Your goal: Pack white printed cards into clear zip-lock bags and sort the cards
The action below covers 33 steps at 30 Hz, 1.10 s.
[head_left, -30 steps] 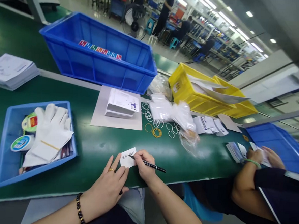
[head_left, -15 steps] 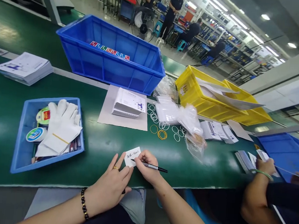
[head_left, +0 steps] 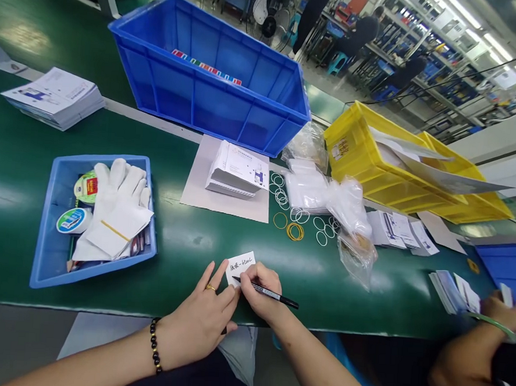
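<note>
A small white paper slip (head_left: 241, 263) with handwritten characters and "-6500L" lies on the green table in front of me. My left hand (head_left: 202, 318), with a ring and a beaded bracelet, rests its fingertips along the slip's left and lower edge. A small black piece (head_left: 224, 331), like a pen cap, shows between its thumb and curled fingers. My right hand (head_left: 261, 291) is closed round a black marker pen (head_left: 273, 295), whose tip touches the slip below the writing. The hand's side hides the slip's lower right part.
At left stands a blue tray (head_left: 40, 249) with white gloves (head_left: 120, 193) and tape rolls. Booklet stacks (head_left: 237, 171), rubber bands (head_left: 294, 231) and plastic bags (head_left: 348, 207) lie ahead. Beyond are a large blue crate (head_left: 214, 112) and yellow crates (head_left: 390, 172). A co-worker's hand (head_left: 502, 313) handles cards at right.
The view has shifted, so the table's things appear further right. My hands keep their places at the slip, the pen tip still on it. At right the co-worker's hand has moved.
</note>
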Available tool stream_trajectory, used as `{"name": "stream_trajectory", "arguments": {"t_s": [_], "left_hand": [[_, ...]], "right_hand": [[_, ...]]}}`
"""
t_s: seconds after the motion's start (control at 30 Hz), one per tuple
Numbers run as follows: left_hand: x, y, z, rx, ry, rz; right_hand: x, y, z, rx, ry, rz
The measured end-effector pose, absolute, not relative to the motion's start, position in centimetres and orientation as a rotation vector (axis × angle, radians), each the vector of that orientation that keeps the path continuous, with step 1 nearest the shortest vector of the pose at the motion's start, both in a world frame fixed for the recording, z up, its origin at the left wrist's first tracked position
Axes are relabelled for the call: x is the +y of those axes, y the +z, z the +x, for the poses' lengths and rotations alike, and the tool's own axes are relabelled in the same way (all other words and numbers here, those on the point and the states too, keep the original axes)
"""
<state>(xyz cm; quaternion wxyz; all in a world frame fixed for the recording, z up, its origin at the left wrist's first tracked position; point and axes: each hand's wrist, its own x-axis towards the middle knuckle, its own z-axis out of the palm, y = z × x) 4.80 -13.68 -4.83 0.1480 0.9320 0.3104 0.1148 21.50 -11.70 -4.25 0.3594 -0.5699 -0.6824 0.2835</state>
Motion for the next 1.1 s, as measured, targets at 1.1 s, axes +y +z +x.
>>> {"name": "stream_trajectory", "arguments": {"t_s": [1.1], "left_hand": [[-13.55, -4.45, 4.77, 0.877, 0.217, 2.617]], "right_hand": [[-11.85, -4.72, 22.23, -1.741, 0.72, -1.562]]}}
